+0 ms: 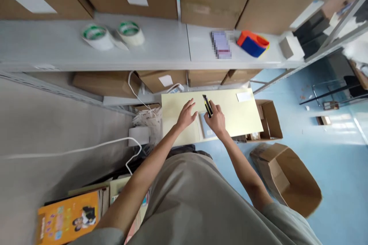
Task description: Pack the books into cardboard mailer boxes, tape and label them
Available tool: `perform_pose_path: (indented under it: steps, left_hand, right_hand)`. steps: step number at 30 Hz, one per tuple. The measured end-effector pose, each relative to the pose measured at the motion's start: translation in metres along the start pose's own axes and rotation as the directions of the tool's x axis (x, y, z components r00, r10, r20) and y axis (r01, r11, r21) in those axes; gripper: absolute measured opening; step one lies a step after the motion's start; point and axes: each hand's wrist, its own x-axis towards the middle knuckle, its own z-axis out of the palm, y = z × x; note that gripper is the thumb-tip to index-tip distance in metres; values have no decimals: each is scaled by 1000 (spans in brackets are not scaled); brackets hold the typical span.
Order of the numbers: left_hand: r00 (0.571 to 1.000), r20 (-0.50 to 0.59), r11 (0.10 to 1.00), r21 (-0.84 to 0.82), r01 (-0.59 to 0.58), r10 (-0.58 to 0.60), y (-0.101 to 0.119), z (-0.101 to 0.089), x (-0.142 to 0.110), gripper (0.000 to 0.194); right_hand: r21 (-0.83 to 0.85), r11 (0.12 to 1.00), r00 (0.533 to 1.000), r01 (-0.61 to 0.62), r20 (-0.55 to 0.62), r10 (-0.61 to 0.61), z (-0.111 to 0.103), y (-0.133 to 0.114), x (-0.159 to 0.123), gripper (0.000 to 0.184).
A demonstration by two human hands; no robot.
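Dressed in a plain grey-green shirt (184, 199) at six o'clock, creased across the front, with short sleeves (287, 220) in similar grey.

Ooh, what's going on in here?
Someone is at a pale yellow table with a yellow-and-black cutter in their right hand. The left hand is open and holds nothing. A flat grey-blue item lies on the table, partly hidden by the right hand. Two tape rolls stand on the shelf beyond.
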Motion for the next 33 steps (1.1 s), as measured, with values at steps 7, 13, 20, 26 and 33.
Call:
perform_pose_path:
  steps: [7,13,20,26,33]
  left_hand:
    - [902,-356,969,108,-220,245,61,-131,102,58]
    - [880,-391,961,166,-221,270,70,-162,104,54]
    - [957,84,956,-82,283,-276,12,-48,24,39]
    - [826,398,871,-113,477,-400,3,48,-34,36]
    - [771,410,829,-61,555,-486,16,111,-37,42]
  right_hand:
    - [-11,982,948,189,-259,-185,-86,-102,194,61]
    - [-65,973,958,223,-169,-231,-94,-132,271,43]
    - [-62,950,875,307,-374,-307,-46,-96,221,52]
    - [63,997,997,44,-64,-40,57,26,81,38]
    - [143,867,870,-478,211,445,114,133,33,40]
